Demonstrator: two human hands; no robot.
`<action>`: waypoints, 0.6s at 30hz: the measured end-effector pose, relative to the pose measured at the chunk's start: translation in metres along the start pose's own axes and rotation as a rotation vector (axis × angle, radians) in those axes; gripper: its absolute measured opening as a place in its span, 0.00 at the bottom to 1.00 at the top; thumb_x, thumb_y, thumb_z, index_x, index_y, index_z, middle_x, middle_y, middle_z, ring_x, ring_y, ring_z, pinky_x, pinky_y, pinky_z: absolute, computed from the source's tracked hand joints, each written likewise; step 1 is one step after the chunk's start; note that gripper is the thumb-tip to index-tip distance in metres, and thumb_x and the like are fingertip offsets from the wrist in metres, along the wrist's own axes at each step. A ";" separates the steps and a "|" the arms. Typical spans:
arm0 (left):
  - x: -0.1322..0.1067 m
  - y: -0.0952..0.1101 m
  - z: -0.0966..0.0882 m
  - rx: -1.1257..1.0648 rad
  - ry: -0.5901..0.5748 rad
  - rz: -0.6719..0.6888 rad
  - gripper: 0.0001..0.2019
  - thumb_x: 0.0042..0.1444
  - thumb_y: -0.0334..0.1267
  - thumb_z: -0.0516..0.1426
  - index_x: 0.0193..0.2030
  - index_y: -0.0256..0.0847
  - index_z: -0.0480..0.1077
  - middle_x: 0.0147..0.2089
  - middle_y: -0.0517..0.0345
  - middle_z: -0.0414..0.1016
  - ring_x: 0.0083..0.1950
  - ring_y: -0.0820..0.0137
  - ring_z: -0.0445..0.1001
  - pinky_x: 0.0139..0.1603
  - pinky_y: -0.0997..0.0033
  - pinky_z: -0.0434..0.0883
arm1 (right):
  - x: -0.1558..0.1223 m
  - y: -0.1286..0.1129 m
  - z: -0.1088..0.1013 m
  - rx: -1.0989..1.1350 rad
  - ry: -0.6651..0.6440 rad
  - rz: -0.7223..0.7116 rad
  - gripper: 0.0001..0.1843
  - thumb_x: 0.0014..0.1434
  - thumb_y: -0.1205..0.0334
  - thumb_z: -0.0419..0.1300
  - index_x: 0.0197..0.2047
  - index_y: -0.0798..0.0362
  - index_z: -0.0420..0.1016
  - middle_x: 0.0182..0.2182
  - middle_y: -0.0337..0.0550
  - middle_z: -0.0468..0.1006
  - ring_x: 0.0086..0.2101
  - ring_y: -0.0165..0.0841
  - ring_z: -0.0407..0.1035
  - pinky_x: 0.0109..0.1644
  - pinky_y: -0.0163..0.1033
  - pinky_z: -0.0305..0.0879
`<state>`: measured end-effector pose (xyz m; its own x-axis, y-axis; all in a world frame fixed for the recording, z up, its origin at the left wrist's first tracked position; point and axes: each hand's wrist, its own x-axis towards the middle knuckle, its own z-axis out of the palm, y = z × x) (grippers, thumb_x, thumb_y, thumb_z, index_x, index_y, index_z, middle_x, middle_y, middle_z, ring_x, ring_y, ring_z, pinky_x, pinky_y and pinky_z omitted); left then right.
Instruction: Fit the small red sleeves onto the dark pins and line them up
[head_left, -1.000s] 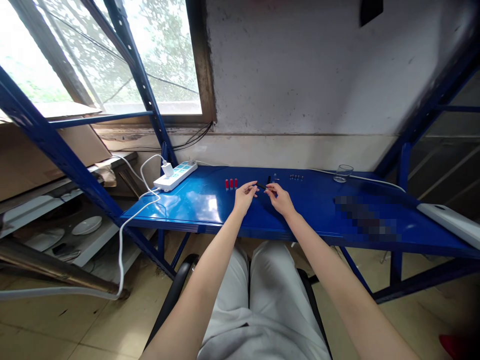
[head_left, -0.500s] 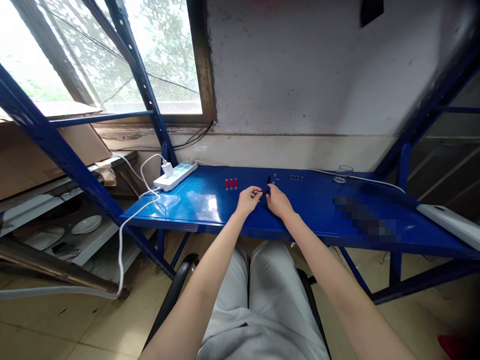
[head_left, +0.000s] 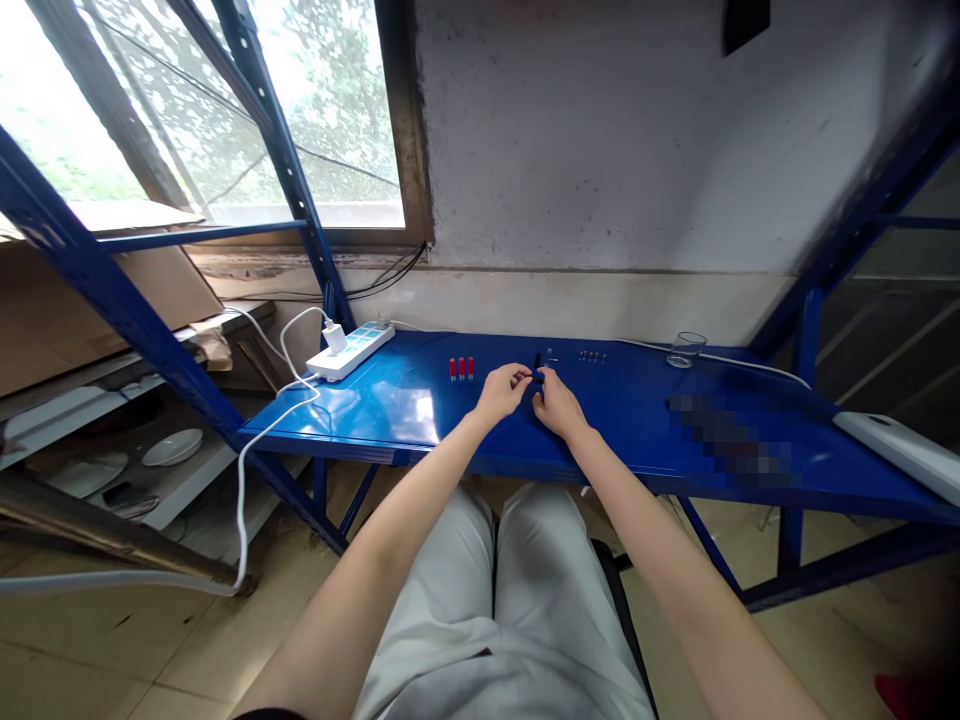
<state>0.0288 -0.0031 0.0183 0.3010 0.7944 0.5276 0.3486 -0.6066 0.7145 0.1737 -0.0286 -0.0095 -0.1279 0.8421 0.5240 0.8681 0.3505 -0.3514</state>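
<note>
Over the blue metal table (head_left: 390, 400) my left hand (head_left: 501, 391) and my right hand (head_left: 555, 403) meet, both pinched on a small black piece (head_left: 534, 378) held between their fingertips. Three small red parts (head_left: 461, 368) stand in a row just left of my left hand. Behind my hands another small black part (head_left: 538, 359) stands upright, with a tiny metal piece (head_left: 550, 354) beside it. A short row of several tiny dark parts (head_left: 592, 355) lies further right.
A white power strip (head_left: 349, 351) with a plugged charger and white cable sits at the table's back left. A glass (head_left: 686, 347) stands at the back right, a white flat object (head_left: 900, 452) at the far right. Blue rack posts flank the table; shelves with dishes are at left.
My two hands have drawn closer together, closing on the small black piece, and have shifted slightly toward me. My knees have also moved in under the table.
</note>
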 end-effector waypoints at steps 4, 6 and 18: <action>0.036 0.018 -0.025 0.202 -0.176 0.118 0.08 0.50 0.31 0.56 0.36 0.37 0.75 0.32 0.52 0.75 0.34 0.68 0.71 0.41 0.69 0.65 | 0.001 0.003 0.003 0.096 0.035 -0.013 0.28 0.55 0.64 0.46 0.59 0.59 0.49 0.39 0.54 0.71 0.31 0.36 0.68 0.29 0.38 0.63; 0.055 0.025 -0.039 0.305 -0.242 0.138 0.07 0.49 0.30 0.56 0.34 0.37 0.76 0.30 0.52 0.75 0.34 0.67 0.71 0.41 0.69 0.65 | 0.001 0.004 0.004 0.123 0.058 0.002 0.28 0.55 0.64 0.45 0.60 0.58 0.48 0.37 0.50 0.70 0.27 0.33 0.66 0.28 0.37 0.61; 0.076 -0.003 -0.071 0.724 -0.433 0.000 0.06 0.41 0.24 0.59 0.23 0.38 0.75 0.24 0.51 0.74 0.34 0.64 0.72 0.37 0.70 0.62 | 0.002 0.006 0.001 0.204 0.005 0.026 0.27 0.57 0.63 0.45 0.60 0.55 0.50 0.36 0.49 0.68 0.22 0.28 0.60 0.22 0.33 0.54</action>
<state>-0.0119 0.0617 0.0889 0.5634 0.8018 0.1992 0.7871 -0.5942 0.1655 0.1779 -0.0243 -0.0116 -0.1036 0.8500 0.5166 0.7561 0.4047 -0.5143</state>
